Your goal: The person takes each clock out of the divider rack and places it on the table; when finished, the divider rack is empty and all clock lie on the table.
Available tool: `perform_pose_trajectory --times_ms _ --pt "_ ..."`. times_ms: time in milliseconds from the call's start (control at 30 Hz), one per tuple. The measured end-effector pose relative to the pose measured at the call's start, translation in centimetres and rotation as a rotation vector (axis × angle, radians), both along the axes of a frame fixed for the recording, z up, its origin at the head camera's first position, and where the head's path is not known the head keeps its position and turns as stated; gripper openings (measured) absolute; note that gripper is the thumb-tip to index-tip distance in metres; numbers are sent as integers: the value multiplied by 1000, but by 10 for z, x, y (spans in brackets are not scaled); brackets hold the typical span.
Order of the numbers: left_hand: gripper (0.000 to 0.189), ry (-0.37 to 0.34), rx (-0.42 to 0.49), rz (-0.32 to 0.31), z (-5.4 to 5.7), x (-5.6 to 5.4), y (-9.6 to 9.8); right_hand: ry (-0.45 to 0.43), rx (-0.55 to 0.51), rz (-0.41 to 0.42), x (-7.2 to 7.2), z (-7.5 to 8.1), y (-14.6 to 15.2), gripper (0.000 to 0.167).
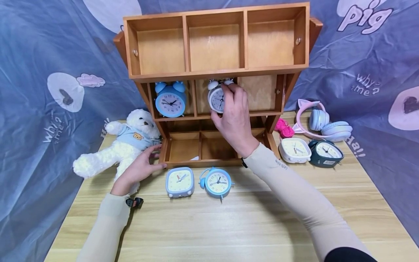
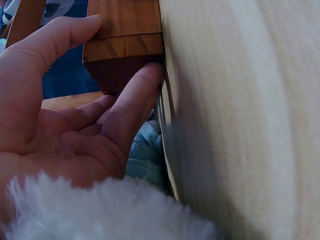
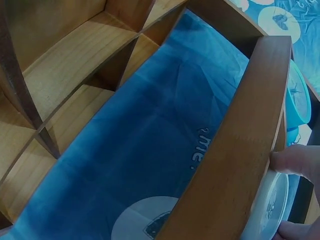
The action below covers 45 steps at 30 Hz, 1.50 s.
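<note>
My right hand (image 1: 234, 116) holds a white twin-bell alarm clock (image 1: 216, 99) in the centre compartment of the wooden shelf's middle tier. In the right wrist view, the thumb and a finger are at the rim of this white clock (image 3: 271, 207). A blue twin-bell alarm clock (image 1: 170, 104) stands in the compartment to its left. Low down, my left hand (image 1: 141, 167) grips the bottom left corner of the wooden shelf (image 1: 216, 72). Seen from the left wrist, thumb and fingers lie on either side of the shelf's corner (image 2: 125, 47).
A white teddy bear (image 1: 137, 134) leans by the left hand. On the table before the shelf are a bluish square clock (image 1: 180, 182) and a light blue bell clock (image 1: 217, 182). At right sit a white clock (image 1: 295, 150), a dark green clock (image 1: 325, 153), headphones (image 1: 335, 130) and pink yarn (image 1: 284, 128).
</note>
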<state>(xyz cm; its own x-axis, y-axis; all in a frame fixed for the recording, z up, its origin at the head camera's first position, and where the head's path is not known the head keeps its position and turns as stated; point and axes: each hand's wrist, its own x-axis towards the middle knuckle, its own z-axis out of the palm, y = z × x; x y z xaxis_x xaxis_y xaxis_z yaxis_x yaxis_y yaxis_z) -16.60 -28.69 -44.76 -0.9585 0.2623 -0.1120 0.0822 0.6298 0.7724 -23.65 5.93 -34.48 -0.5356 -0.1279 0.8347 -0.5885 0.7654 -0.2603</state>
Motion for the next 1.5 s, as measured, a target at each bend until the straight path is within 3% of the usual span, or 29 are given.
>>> perform_pose_trajectory --times_ms 567,1500 --pt "88 -17 -5 9 -1 0 -1 -23 -38 36 3 4 1 68" --pt "88 -6 11 2 2 0 1 -32 -42 94 23 24 9 68"
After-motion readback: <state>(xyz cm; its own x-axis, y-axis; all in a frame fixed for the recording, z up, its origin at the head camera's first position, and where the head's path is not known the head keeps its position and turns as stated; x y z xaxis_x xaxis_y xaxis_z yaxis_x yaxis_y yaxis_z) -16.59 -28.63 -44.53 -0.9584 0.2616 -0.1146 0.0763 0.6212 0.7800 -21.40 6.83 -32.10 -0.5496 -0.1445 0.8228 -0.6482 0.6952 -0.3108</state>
